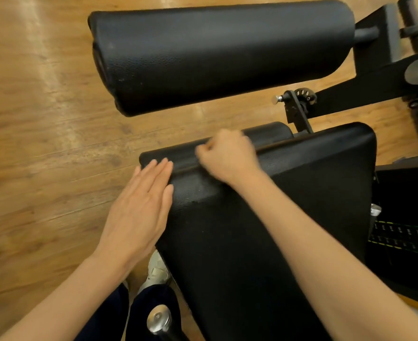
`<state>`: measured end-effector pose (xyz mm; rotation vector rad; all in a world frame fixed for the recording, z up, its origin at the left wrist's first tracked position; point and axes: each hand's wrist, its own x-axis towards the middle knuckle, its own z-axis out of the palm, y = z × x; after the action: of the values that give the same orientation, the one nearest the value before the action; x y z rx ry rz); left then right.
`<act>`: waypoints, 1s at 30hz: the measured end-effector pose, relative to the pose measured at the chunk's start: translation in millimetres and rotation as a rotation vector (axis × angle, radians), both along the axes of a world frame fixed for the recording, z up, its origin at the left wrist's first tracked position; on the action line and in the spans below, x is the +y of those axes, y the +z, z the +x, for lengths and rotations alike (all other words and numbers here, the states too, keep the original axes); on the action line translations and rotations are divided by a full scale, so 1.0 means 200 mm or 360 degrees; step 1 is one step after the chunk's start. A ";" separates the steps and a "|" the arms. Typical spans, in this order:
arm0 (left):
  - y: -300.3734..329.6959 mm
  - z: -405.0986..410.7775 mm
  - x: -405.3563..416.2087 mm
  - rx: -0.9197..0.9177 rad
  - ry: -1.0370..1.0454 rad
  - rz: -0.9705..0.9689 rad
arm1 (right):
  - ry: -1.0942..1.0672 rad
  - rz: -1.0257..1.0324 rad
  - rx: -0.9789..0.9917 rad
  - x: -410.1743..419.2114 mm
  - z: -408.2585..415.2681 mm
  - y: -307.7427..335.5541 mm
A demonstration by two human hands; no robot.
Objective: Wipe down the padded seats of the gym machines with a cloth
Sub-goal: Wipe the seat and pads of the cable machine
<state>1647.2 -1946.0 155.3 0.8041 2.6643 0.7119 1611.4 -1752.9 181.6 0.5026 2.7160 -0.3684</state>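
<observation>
Black padded seat (289, 205): left hand (139, 212) flat, right hand (227, 156) fisted.

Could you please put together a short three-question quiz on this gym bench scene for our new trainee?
1. True or false: the left hand lies with straight fingers at the edge of the padded seat.
2. Which hand has curled fingers?
3. Is a cloth visible? A) yes, clearly B) none can be made out

Key:
1. True.
2. The right hand, on the seat's front edge.
3. B.
</observation>
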 end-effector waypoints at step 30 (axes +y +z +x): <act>-0.04 0.02 0.01 -0.0117 0.0153 0.0245 | -0.0237 -0.0048 0.0822 0.24 0.36 -0.02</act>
<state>1650.5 -1944.7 148.1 0.6760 2.6212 0.9615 1683.0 -1705.2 178.4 0.6826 3.1663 -0.6565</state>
